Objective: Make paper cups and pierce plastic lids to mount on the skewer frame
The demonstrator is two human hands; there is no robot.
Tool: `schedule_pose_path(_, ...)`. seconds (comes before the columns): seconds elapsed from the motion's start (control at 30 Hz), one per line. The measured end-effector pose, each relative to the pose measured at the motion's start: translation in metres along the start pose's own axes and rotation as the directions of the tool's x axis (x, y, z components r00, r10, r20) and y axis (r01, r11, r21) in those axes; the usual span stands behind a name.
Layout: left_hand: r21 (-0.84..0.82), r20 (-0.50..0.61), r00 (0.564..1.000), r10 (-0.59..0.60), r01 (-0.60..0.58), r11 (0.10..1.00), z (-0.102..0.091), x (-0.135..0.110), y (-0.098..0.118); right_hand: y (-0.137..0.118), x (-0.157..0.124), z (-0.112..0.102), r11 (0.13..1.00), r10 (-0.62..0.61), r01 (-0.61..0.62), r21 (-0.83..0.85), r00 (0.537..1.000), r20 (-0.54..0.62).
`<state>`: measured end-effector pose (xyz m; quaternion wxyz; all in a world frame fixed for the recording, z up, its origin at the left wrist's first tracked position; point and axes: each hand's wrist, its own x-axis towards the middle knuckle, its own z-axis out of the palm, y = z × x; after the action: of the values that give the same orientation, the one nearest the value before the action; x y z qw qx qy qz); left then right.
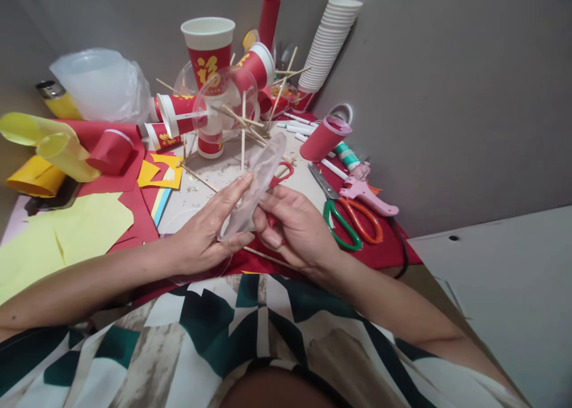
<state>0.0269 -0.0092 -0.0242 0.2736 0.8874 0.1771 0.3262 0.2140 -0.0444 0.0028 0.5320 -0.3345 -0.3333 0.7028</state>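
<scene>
My left hand [217, 226] holds a clear plastic lid [259, 181] tilted on edge, its thumb at the lower rim and its fingers along the side. Close against the lid, my right hand [295, 226] is closed around small red-handled scissors [288, 170]; their blades are hidden. Behind the hands stands a construction of red paper cups [212, 56], clear plastic discs [226, 104] and thin wooden sticks [243, 134]. Larger scissors [342, 217] with one green and one orange handle lie to the right of my right hand.
A pink glue gun [369, 196] with a dark cord lies at right, near a red paper roll [326, 139]. A tall stack of cups [333, 44] leans by the wall. Yellow paper [75, 223], rolled paper [62, 152] and a plastic bag [100, 86] are at left.
</scene>
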Motion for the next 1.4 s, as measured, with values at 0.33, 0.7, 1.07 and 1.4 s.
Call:
schedule_pose_path(0.33,0.062,-0.02,0.993,-0.117,0.118,0.991,-0.012,0.002,0.03,-0.002,-0.004,-0.002,0.907,-0.219,0.195,-0.374,0.975,-0.023)
schedule_pose_path(0.7,-0.07,-0.061,0.995,-0.079,0.075,0.995,0.0,-0.003,0.007,-0.001,-0.005,-0.002,0.931,-0.163,0.154,-0.331,0.987,0.0)
schedule_pose_path(1.07,-0.084,-0.072,0.997,-0.022,0.016,0.996,0.008,-0.008,-0.007,0.001,-0.002,0.002,1.0,-0.007,0.005,0.029,0.998,0.056)
schedule_pose_path(1.4,-0.073,-0.031,0.998,0.053,-0.055,0.996,0.006,-0.006,-0.014,-0.008,-0.003,0.003,0.933,0.234,-0.263,0.245,0.962,0.139)
